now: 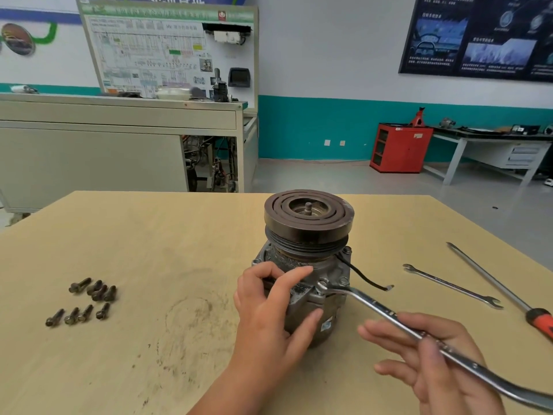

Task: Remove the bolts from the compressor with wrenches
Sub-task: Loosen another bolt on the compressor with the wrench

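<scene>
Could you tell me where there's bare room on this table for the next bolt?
Bare tabletop lies between the loose bolts and the compressor. Right of the compressor is crowded: held wrench, spare wrench, screwdriver.

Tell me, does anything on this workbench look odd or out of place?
Nothing looks broken. A black wire hangs loose from the compressor, its end lying on the table, and a grimy ring-shaped smudge marks the surface to its left. The removed bolts lie grouped at the left.
</scene>
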Demonstrator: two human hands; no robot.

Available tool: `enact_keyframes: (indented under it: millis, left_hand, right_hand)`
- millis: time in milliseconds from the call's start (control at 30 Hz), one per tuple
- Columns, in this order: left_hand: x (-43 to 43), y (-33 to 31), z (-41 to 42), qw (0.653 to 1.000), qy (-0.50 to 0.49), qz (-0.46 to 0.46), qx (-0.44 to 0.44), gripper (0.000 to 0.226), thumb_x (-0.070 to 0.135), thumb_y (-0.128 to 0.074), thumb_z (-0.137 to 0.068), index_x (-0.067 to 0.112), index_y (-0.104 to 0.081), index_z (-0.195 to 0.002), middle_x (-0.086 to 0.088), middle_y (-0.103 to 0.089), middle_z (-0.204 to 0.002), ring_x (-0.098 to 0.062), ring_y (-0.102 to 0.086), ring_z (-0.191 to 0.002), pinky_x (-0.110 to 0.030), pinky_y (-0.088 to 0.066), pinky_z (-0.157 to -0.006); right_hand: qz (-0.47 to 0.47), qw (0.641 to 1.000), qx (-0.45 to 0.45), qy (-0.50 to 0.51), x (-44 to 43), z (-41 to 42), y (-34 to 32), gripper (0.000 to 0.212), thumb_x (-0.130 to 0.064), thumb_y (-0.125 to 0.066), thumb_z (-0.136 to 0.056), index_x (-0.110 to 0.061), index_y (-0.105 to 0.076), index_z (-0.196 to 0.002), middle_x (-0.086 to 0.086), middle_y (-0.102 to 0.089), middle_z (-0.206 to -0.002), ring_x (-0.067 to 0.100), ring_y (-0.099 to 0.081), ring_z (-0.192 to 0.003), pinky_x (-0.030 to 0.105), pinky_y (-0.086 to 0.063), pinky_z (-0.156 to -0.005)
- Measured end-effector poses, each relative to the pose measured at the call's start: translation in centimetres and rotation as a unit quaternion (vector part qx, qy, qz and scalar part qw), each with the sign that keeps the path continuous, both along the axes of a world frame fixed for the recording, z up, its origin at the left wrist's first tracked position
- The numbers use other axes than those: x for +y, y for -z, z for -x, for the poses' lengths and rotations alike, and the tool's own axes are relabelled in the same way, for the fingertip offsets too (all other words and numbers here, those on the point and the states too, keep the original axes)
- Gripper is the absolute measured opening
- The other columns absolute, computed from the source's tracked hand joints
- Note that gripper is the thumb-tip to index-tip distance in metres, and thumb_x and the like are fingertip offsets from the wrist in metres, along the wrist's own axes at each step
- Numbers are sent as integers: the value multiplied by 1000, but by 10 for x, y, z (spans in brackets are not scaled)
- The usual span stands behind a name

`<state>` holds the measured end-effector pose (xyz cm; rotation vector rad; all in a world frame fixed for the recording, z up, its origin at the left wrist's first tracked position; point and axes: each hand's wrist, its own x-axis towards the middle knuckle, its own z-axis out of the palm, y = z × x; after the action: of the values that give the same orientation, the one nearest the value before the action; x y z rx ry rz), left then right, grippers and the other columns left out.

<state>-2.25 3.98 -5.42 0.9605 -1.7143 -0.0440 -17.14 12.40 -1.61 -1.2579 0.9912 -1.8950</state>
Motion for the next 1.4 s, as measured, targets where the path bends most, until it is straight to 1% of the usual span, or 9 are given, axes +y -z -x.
enact_keyframes:
  millis: [167, 333, 467, 733, 933, 1033, 1200, 1367, 1400]
  left_hand:
    - [-2, 0, 0, 1000, -8, 14, -6, 41, 42, -59, -77, 41, -53, -117, 7, -35, -111, -15, -38, -102, -47, -43, -86]
    - [-2, 1, 1, 1000, -1, 23, 2, 32, 40, -60, -77, 40, -56, -108, 5, -37, -111, -15, -38, -102, -44, -42, -86]
    - [-2, 2, 2, 999, 1, 36, -8, 26, 37, -59, -79, 40, -56, -105, 6, -37, -107, -16, -37, -103, -42, -40, -87]
    - [0, 0, 1, 999, -23, 30, -15, 50, 41, -58, -79, 33, -45, -126, 6, -36, -108, -10, -36, -99, -39, -39, -86]
    - [1, -1, 0, 1000, -23, 11, -13, 46, 43, -57, -78, 34, -47, -122, 4, -39, -106, -9, -36, -101, -40, -34, -89]
    - [1, 0, 0, 1000, -19, 9, -14, 46, 43, -57, -78, 35, -48, -122, 5, -38, -106, -9, -36, -101, -38, -34, -89]
    - [0, -1, 0, 1000, -20, 12, -18, 43, 42, -57, -78, 37, -50, -120, -1, -41, -105, -13, -37, -100, -41, -36, -88]
    - [0, 0, -1, 1000, -12, 20, -12, 39, 41, -58, -77, 41, -54, -116, 4, -37, -108, -13, -37, -103, -46, -40, -87]
    - [-1, 0, -1, 1000, -9, 19, -9, 38, 42, -58, -77, 41, -54, -115, 6, -37, -110, -13, -38, -104, -46, -41, -87]
  right_hand:
    - [18, 981, 189, 33, 1, 5, 1, 22, -46, -43, -75, -50, -61, -87, -8, -74, -74, 13, -70, -58, 20, -42, -36]
    - [-48, 996, -56, -43, -37, 24, -11, 30, -42, -52, -81, -22, -69, -68, 8, -58, -46, 14, -45, -31, 11, -32, -36]
    - [-154, 975, -43, -157, -87, 52, -17, 31, -19, -41, -96, -7, -66, -83, 0, -48, -44, 7, -39, -36, 15, -34, -36]
    - [-92, 964, -233, -89, -68, 46, -3, 37, -41, -46, -81, -22, -72, -63, -3, -57, -56, 4, -52, -47, 10, -42, -44]
    - [-34, 989, -145, 11, -18, 18, 9, 26, -19, -53, -78, -28, -75, -68, 6, -72, -65, 12, -70, -57, 13, -48, -41]
    - [-22, 996, -75, 38, -7, 5, 0, 28, -54, -77, -61, -28, -73, -71, 4, -73, -67, 14, -71, -60, 15, -50, -43]
    - [-13, 997, 37, 64, -4, 2, 1, 8, -5, -60, -78, -11, -65, -78, 2, -74, -69, 15, -71, -64, 18, -53, -46]
    - [-18, 992, 122, 30, 1, -2, -4, 24, -23, -61, -71, -45, -69, -75, -5, -74, -70, 11, -71, -65, 19, -53, -47]
    - [-26, 994, 97, 31, -2, 0, 0, 35, -11, -60, -72, -44, -70, -72, -2, -73, -68, 12, -71, -62, 18, -52, -45]
